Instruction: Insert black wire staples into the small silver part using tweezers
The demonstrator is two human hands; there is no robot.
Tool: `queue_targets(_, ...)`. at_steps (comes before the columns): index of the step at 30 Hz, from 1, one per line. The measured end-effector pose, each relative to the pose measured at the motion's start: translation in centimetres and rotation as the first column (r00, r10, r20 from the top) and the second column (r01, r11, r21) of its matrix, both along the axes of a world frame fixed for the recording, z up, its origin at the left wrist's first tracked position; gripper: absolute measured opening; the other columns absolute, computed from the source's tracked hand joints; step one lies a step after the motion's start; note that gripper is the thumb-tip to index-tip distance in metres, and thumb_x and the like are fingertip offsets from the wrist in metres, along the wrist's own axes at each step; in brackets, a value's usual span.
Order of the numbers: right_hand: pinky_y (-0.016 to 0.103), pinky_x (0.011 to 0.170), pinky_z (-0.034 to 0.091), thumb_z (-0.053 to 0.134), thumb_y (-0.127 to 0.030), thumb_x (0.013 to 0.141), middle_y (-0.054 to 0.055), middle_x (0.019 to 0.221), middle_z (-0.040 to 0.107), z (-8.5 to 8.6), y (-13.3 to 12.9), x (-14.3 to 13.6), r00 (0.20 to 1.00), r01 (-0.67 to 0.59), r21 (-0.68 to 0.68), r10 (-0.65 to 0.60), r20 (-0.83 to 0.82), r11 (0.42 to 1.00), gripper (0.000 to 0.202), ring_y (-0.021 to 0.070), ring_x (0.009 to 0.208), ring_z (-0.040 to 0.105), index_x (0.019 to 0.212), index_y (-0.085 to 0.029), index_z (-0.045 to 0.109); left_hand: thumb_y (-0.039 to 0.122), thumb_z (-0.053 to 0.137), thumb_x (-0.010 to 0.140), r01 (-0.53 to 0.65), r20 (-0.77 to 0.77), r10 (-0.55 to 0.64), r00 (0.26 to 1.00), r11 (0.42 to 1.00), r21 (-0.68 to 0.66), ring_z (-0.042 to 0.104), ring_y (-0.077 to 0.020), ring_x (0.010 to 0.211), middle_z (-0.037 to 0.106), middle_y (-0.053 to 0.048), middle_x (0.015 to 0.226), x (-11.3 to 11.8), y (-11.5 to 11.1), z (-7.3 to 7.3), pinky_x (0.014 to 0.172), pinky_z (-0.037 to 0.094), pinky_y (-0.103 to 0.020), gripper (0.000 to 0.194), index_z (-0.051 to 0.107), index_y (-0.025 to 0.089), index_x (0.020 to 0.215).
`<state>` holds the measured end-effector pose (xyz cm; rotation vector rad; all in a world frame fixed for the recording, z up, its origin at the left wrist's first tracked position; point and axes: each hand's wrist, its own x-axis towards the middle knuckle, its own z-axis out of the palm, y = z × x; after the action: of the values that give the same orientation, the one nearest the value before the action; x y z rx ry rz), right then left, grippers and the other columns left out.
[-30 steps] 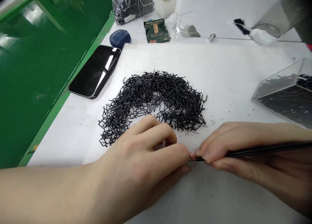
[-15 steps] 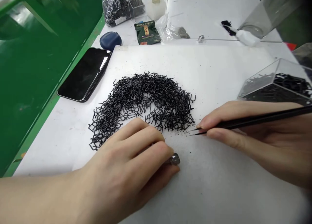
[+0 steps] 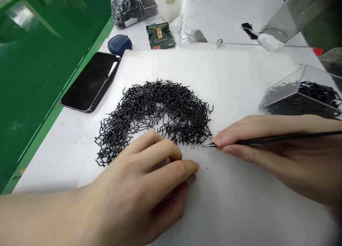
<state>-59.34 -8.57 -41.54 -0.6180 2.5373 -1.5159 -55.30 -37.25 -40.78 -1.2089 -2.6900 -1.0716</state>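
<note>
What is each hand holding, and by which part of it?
The right hand holds black tweezers near their tips. The left hand holds a small greyish piece, mostly hidden, so the held part cannot be told.

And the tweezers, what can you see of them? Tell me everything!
The tweezers are long, thin and black, with two arms narrowing to fine, paler points. They look like painted metal. The right hand pinches them near the tips, almost closed. They lie nearly level, pointing left, tips by the near right end of the black pile. Their back end runs out of the picture. I can't tell if the tips touch anything.
</note>
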Motion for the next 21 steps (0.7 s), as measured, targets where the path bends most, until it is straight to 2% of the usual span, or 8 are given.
queue_targets(5, 0.020, 0.079, 0.073, 0.088, -0.018, 0.098, -0.014, 0.101, 0.092, -0.2, 0.4, 0.3, 1.000, 0.015, -0.037, -0.015, 0.009, 0.999, 0.025, 0.0149, 0.088, 0.088, 0.097, -0.043, 0.091, 0.009, 0.069, 0.114, -0.014, 0.013, 0.014, 1.000, 1.000, -0.007, 0.066, -0.0156, 0.095, 0.078, 0.001, 0.099, -0.1, 0.0, -0.4, 0.099, 0.056, -0.030, 0.013, 0.079, 0.016, 0.118)
queue_targets(11, 0.020, 0.081, 0.073, 0.090, -0.019, 0.099, -0.014, 0.105, 0.092, -0.9, 0.3, 0.3, 1.000, 0.008, -0.063, -0.007, 0.013, 0.998, 0.027, 0.0153, 0.091, 0.088, 0.102, -0.046, 0.091, 0.012, 0.068, 0.117, -0.022, 0.014, 0.022, 1.000, 0.999, 0.028, 0.064, -0.0157, 0.093, 0.076, 0.001, 0.097, -0.1, -0.1, -0.9, 0.097, 0.054, -0.030, 0.011, 0.077, 0.017, 0.115)
queue_targets(17, 0.018, 0.078, 0.073, 0.090, -0.016, 0.094, -0.013, 0.097, 0.092, -0.1, -0.3, -0.1, 0.996, 0.026, -0.089, -0.018, 0.090, 0.996, 0.026, 0.0151, 0.086, 0.089, 0.094, -0.042, 0.092, 0.011, 0.067, 0.117, -0.021, 0.020, 0.020, 1.000, 0.999, 0.030, 0.064, -0.0156, 0.093, 0.075, 0.002, 0.096, 0.0, -0.2, -1.1, 0.097, 0.053, -0.031, 0.011, 0.076, 0.018, 0.115)
queue_targets(21, 0.019, 0.075, 0.073, 0.088, -0.018, 0.093, -0.012, 0.095, 0.093, 0.1, -0.5, -0.3, 0.998, 0.028, -0.056, -0.024, 0.065, 0.998, 0.024, 0.0158, 0.083, 0.088, 0.090, -0.041, 0.092, 0.012, 0.068, 0.116, -0.019, 0.029, 0.020, 0.999, 1.000, -0.003, 0.065, -0.0160, 0.092, 0.076, 0.001, 0.095, -0.1, -0.1, -0.8, 0.096, 0.055, -0.030, 0.011, 0.077, 0.017, 0.112)
